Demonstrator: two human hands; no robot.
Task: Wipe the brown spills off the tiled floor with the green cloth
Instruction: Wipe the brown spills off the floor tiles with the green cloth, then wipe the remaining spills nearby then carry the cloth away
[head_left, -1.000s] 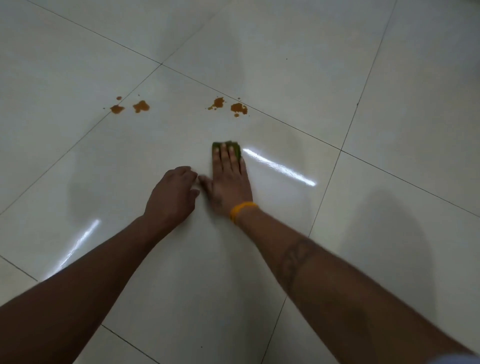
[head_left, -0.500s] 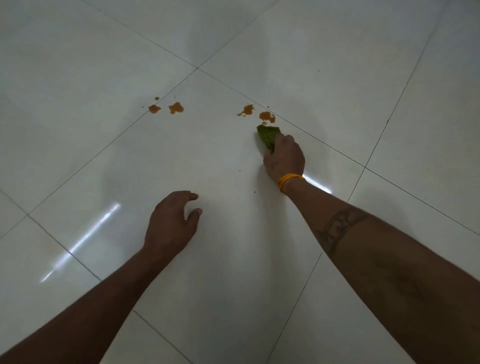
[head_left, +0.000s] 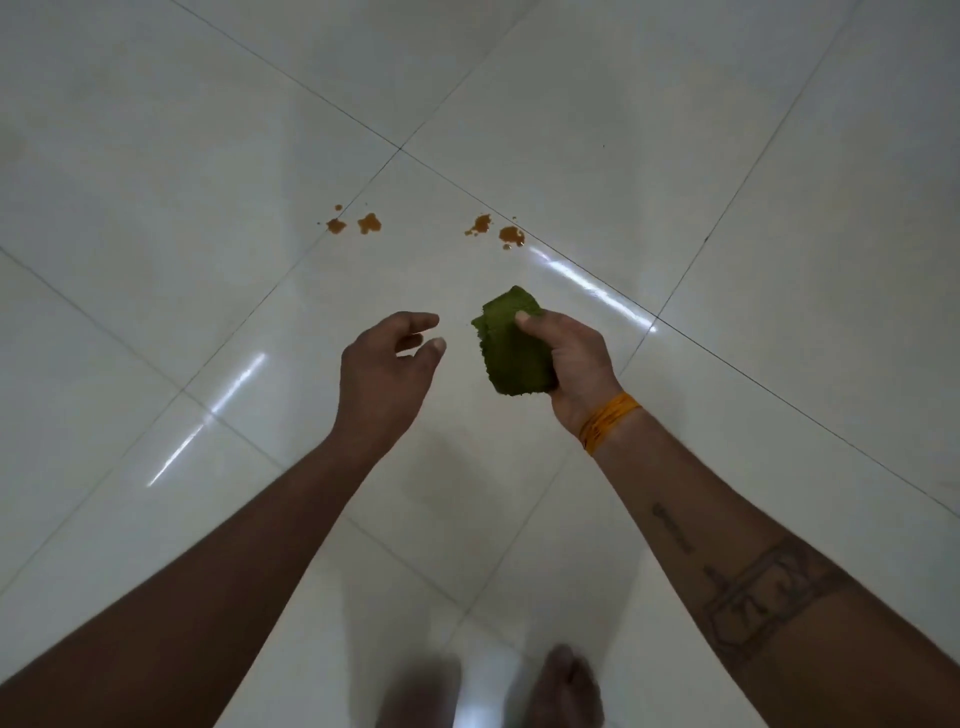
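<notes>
My right hand (head_left: 574, 358) holds the folded green cloth (head_left: 511, 345) up off the floor, thumb pressed on its top face. My left hand (head_left: 387, 371) hovers just left of the cloth, fingers apart and curled, holding nothing. Two groups of brown spills lie on the glossy white tiled floor (head_left: 597, 130) beyond the hands: a left group (head_left: 363, 223) beside a grout line, and a right group (head_left: 498, 231) near another grout line. The cloth is well short of both groups and touches neither.
My bare feet (head_left: 493, 686) show blurred at the bottom edge. Bright light streaks reflect off the tiles at left (head_left: 208, 415) and right (head_left: 592, 288). An orange thread band (head_left: 605, 421) circles my right wrist.
My right hand has lifted the cloth off the floor and pulled it back from the right spills. My left hand has risen off the tile. The view has pulled up and back.
</notes>
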